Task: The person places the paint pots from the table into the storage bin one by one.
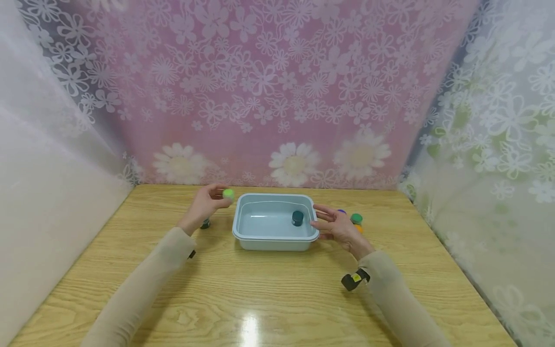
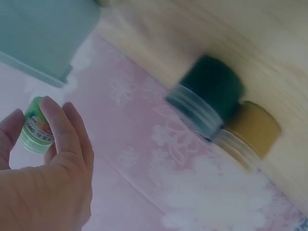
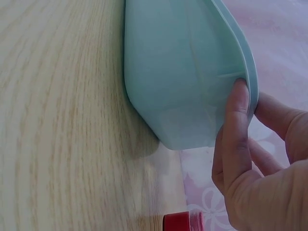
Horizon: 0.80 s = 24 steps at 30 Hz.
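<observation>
Between the thumb and fingers of my left hand [image 1: 204,206] is a small jar with a lime-green lid [image 2: 34,126]. It is held up just left of a pale blue plastic tub [image 1: 274,245], apart from it. My right hand [image 1: 342,230] pinches the tub's right rim, thumb on one side and fingers on the other, as the right wrist view shows. Inside the tub, toward its right end, lies a dark-lidded jar [image 1: 297,218].
Below my left wrist stand a dark green-lidded jar [image 2: 211,91] and a yellow-lidded jar [image 2: 255,126]. Beyond my right hand are jars with green [image 1: 356,218], orange [image 1: 359,228] and blue [image 1: 341,211] lids. A red-lidded jar [image 3: 177,221] shows in the right wrist view.
</observation>
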### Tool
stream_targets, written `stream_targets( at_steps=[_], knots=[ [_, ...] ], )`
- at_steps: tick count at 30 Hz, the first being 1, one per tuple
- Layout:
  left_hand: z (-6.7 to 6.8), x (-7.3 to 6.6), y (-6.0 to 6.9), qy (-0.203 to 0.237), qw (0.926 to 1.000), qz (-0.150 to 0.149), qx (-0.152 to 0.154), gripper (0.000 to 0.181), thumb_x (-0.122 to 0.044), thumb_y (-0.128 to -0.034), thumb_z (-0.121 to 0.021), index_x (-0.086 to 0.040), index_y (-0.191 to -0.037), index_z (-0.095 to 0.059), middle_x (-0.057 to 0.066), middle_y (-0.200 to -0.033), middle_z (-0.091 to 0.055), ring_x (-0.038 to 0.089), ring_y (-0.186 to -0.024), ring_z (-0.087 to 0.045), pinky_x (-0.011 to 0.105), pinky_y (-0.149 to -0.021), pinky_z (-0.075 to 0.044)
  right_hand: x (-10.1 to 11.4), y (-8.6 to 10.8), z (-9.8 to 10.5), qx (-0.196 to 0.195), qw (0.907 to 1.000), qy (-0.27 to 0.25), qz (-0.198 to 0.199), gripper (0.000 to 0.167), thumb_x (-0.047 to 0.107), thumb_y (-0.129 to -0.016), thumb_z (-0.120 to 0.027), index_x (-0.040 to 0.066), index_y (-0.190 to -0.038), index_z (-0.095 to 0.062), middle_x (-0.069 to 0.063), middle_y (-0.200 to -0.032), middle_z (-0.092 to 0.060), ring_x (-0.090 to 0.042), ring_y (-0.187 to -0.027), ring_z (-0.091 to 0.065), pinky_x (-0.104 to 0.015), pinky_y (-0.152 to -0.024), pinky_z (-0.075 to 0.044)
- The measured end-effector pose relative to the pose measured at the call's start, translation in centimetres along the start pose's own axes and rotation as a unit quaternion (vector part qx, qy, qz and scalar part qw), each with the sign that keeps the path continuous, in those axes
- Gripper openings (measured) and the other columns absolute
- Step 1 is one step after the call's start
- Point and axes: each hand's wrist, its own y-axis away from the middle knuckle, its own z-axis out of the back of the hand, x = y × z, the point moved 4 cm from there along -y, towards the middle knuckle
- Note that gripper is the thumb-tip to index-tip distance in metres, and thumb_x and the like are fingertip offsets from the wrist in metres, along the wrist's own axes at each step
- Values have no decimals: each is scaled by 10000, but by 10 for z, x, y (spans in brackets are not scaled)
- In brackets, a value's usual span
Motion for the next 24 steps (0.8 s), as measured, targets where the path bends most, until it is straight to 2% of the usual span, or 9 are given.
stream_targets(
  at_steps=[6,9,19,24],
  knots=[
    [-14,-14,4,0,10000,47,-83,535,-190,-874,-743,-88,-1362,-548,132,-1281,-633,291,-1167,-596,424,-936,-556,0,-1,-1,7,10000,46,19,720,137,-901,-718,135,-1525,-360,-156,-1551,-379,-304,-1227,-593,-261,-696,-609],
    [-25,-21,6,37,10000,65,-33,497,-182,-865,-754,-95,-1324,-583,118,-1265,-635,288,-1156,-596,430,-917,-563,-1,-1,-1,-13,10000,76,-13,718,136,-900,-720,135,-1523,-364,-161,-1546,-384,-293,-1207,-607,-263,-696,-610],
    [-73,-34,8,-205,9987,46,460,438,-167,-862,-765,-131,-1276,-629,87,-1198,-665,250,-1110,-632,504,-939,-543,-2,0,0,-67,10000,20,-9,729,140,-889,-732,138,-1521,-370,-156,-1539,-397,-275,-1190,-621,-251,-675,-607],
    [-95,-41,8,-353,9967,-302,659,421,-133,-866,-758,-103,-1267,-635,80,-1154,-679,237,-1059,-659,461,-890,-575,-2,-1,2,-89,10000,29,9,727,138,-891,-729,143,-1522,-369,-151,-1543,-394,-296,-1217,-601,-262,-685,-610]
  ],
)
